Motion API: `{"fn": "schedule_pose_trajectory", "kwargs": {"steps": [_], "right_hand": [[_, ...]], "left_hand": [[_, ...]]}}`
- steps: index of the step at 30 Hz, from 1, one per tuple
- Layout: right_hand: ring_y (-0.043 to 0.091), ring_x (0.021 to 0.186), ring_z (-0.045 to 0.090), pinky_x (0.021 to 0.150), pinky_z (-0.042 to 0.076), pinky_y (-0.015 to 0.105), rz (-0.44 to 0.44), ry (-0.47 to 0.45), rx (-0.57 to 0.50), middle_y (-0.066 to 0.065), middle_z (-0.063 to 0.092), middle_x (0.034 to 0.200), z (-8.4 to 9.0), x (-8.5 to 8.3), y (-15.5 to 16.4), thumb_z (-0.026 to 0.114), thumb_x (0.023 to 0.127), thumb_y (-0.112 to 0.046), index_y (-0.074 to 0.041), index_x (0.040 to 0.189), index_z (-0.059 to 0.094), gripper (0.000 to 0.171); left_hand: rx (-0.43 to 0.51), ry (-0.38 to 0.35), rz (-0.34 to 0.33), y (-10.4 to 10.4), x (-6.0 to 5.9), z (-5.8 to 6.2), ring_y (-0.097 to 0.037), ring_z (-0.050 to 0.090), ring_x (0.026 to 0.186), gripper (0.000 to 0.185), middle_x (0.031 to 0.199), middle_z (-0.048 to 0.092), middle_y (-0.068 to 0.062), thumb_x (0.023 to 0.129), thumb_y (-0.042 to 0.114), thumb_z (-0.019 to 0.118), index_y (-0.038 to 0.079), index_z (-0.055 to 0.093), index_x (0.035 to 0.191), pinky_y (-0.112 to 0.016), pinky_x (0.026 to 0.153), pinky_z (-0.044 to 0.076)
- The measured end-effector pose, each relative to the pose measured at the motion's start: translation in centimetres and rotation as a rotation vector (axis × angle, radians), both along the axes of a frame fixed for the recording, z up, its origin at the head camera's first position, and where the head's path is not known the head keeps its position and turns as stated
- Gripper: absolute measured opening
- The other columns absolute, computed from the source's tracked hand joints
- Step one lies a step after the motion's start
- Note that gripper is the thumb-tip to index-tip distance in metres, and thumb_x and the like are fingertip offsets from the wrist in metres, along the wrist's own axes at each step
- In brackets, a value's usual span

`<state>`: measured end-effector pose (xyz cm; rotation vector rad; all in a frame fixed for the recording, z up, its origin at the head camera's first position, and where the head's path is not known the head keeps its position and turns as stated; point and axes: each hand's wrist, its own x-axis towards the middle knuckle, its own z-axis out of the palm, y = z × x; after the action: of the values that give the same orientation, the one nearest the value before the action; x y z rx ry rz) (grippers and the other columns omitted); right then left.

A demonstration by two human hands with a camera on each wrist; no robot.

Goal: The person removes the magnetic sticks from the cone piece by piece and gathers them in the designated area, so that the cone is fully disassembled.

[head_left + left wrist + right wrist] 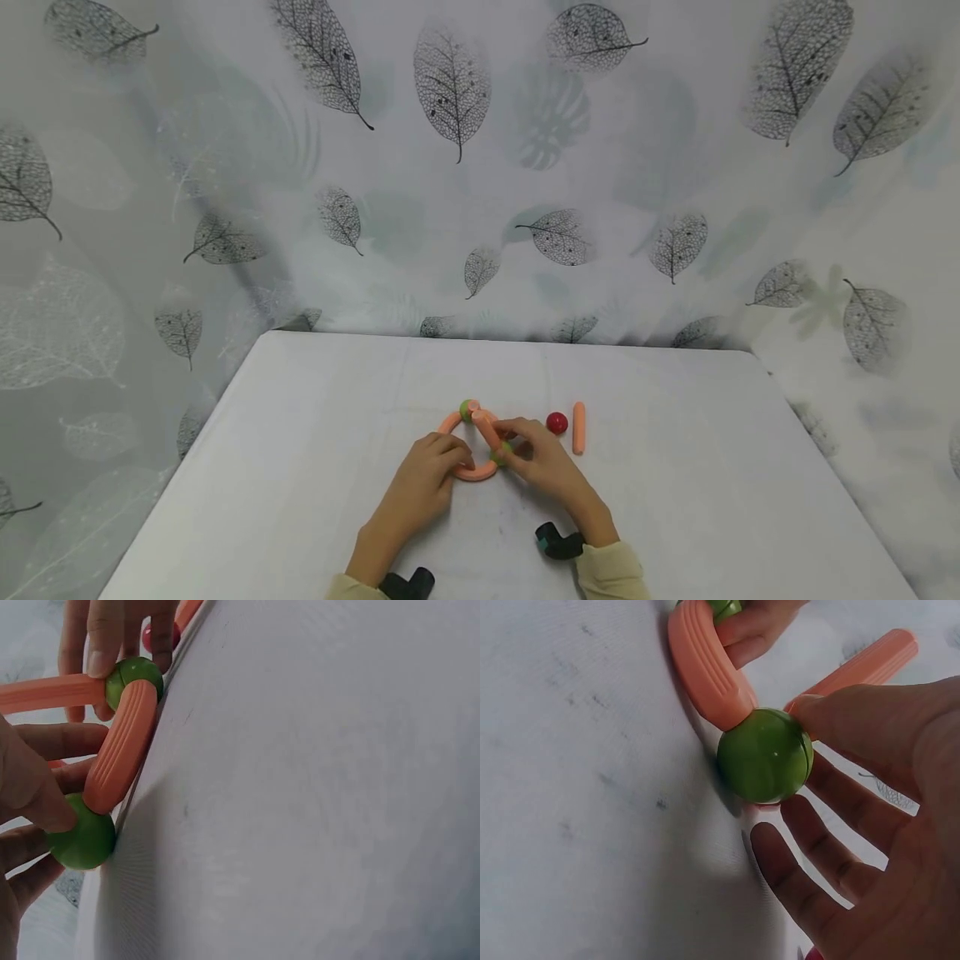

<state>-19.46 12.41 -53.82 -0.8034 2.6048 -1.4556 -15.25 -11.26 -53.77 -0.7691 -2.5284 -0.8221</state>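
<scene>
Mostly joined, the ring [471, 442] lies at table [300, 467] centre: left hand [420, 492] pinches its curved rod, right hand [543, 462] pinches a green ball [765, 755]. Red ball [557, 422] and straight rod [578, 427] wait at three o'clock.

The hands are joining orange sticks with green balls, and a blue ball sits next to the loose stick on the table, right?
Almost. The loose ball is red, not blue; the head view shows it beside the loose stick. The rest holds: the left hand and right hand work on orange sticks joined by green balls.
</scene>
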Motion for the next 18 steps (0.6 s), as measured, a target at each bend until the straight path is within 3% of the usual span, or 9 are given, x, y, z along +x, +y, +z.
{"fn": "schedule_pose_trajectory", "kwargs": {"steps": [9, 18], "right_hand": [[0.026, 0.105, 0.064, 0.09, 0.057, 0.031, -0.027, -0.031, 0.045, 0.006, 0.071, 0.12, 0.33, 0.47, -0.06, 0.076, 0.094, -0.014, -0.012, 0.125, 0.069, 0.032], [0.025, 0.107, 0.063, 0.093, 0.057, 0.034, -0.037, -0.065, 0.025, 0.002, 0.069, 0.116, 0.23, 0.38, -0.18, 0.077, 0.094, -0.015, -0.02, 0.123, 0.067, 0.031]], "left_hand": [[0.024, -0.078, 0.016, 0.03, 0.05, -0.13, -0.017, 0.065, 0.104, 0.038, 0.1, 0.073, 0.007, 0.085, -0.014, 0.059, 0.021, 0.073, 0.087, -0.044, 0.097, 0.053], [0.015, -0.086, 0.015, -0.22, -0.19, -0.44, -0.017, 0.066, 0.105, 0.042, 0.1, 0.072, 0.009, 0.078, -0.016, 0.056, 0.021, 0.073, 0.088, -0.045, 0.096, 0.053]]}}
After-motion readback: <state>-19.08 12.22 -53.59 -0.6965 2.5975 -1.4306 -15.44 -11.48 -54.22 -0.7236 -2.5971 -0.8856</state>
